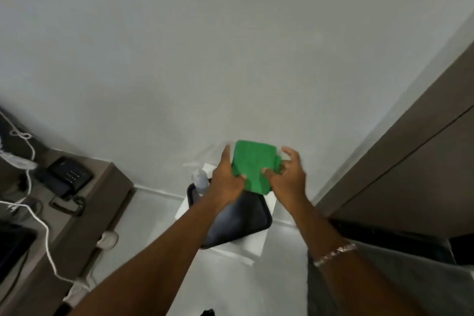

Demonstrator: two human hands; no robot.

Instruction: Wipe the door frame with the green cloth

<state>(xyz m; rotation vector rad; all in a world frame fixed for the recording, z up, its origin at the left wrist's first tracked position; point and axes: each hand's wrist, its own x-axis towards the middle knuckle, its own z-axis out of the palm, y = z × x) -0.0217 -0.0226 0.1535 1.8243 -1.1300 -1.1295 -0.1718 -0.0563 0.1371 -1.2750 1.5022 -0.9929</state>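
A folded green cloth [254, 164] is held up in front of the white wall, above a black tray [241, 223]. My left hand [227, 177] grips the cloth's left edge, thumb on its front. My right hand [287, 174] pinches its right edge with the thumb, the other fingers spread. The brown door frame [415, 141] runs diagonally along the right side, apart from both hands.
A clear spray bottle [200, 179] stands on the tray's left corner, just left of my left hand. The tray rests on a white stand [246, 246]. A brown desk [84, 202] at left carries a black telephone [65, 174] and white cables.
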